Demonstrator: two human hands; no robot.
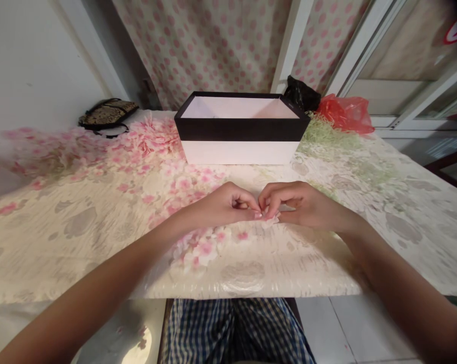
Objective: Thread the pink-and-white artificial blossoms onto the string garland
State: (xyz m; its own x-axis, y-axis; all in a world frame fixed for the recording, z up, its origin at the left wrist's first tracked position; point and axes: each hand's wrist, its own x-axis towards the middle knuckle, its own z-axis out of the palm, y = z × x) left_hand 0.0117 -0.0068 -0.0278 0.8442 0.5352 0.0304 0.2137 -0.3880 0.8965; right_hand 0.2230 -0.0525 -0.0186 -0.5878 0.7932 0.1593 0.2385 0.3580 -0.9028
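Over the middle of the table, my left hand [228, 205] and my right hand [307, 205] meet with their fingertips pinched together. Between them shows a small pale pink flower [272, 220], its middle hidden by the fingers. Both hands are closed on it. Loose pink and white flowers [203, 247] lie just in front of my left hand. More pink flowers [182, 184] spread behind that wrist. A white box with a black rim [239, 130] stands open beyond the hands.
A pink flower heap [152, 136] covers the back left, near a patterned bag [110, 112]. Pale green shredded paper [327, 134] lies right of the box, with a red plastic bag [345, 114] and a black plastic bag [302, 93] behind. The patterned tablecloth [80, 253] reaches the front edge.
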